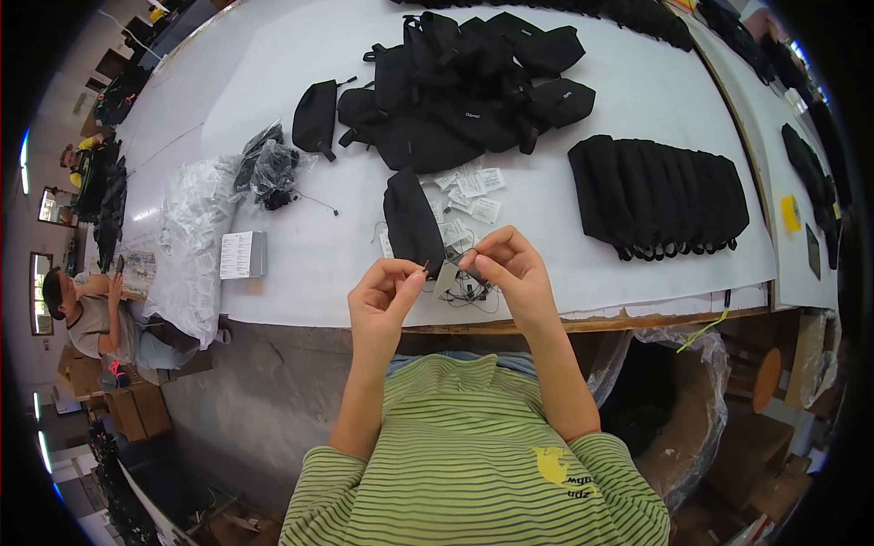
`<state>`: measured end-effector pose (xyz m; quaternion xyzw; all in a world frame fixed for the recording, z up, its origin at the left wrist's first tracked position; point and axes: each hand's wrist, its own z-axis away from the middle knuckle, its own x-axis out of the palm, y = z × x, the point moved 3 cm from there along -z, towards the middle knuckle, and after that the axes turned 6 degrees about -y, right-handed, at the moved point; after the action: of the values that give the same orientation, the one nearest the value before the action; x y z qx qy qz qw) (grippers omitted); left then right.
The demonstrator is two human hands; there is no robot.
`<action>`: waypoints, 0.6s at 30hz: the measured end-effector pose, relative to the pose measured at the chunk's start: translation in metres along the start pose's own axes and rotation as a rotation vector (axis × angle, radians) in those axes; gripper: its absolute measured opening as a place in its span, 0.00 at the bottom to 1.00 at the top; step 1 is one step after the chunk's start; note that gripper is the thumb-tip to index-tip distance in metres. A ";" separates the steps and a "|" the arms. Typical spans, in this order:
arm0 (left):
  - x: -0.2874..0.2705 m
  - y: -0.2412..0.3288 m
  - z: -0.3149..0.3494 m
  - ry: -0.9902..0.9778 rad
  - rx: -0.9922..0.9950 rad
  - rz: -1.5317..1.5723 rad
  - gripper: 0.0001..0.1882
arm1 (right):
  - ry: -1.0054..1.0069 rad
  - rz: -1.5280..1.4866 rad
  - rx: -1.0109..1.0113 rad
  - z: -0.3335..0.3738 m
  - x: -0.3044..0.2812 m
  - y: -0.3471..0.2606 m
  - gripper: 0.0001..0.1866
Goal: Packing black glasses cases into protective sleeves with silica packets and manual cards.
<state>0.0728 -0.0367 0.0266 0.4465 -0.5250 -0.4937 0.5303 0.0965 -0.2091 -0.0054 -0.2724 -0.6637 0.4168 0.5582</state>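
Observation:
Near the table's front edge, a slim black pouch (pixel 412 218) lies between my two hands. My left hand (pixel 386 291) is closed in a pinch, with a tiny reddish tip showing at its fingertips beside the pouch's lower end. A thin dark cord is pinched in my right hand (pixel 513 271), just right of the pouch. Below the fingertips hangs a pale card tag (pixel 446 279); whether it is tied to that cord I cannot tell. Several dark tag strings (pixel 473 293) lie tangled on the table under my right hand. White printed tags (pixel 475 187) are scattered beyond the pouch.
A heap of black pouches (pixel 455 100) fills the far middle, with one pouch (pixel 316 118) beside it. A neat row of black pouches (pixel 657 197) lies right. Leftward are a tag stack (pixel 243 255), bagged black parts (pixel 273 173) and a large plastic bag (pixel 189 237). Another person (pixel 96 309) sits far left.

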 end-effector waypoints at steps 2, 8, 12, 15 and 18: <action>0.003 -0.001 0.000 -0.018 -0.025 -0.034 0.03 | -0.019 0.019 -0.001 0.001 0.001 -0.002 0.07; 0.012 0.001 0.001 -0.099 -0.054 -0.147 0.03 | -0.075 0.116 -0.037 0.008 0.008 0.003 0.07; 0.012 -0.004 -0.001 -0.173 -0.109 -0.079 0.03 | -0.132 0.159 -0.003 0.013 0.018 -0.003 0.07; 0.013 -0.003 0.000 -0.191 -0.122 -0.064 0.03 | -0.152 0.180 -0.019 0.014 0.019 -0.002 0.08; 0.012 -0.004 0.001 -0.191 -0.132 -0.079 0.03 | -0.165 0.182 -0.001 0.014 0.019 -0.003 0.08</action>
<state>0.0713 -0.0489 0.0237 0.3820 -0.5215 -0.5878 0.4864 0.0791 -0.1979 0.0064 -0.2965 -0.6801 0.4863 0.4616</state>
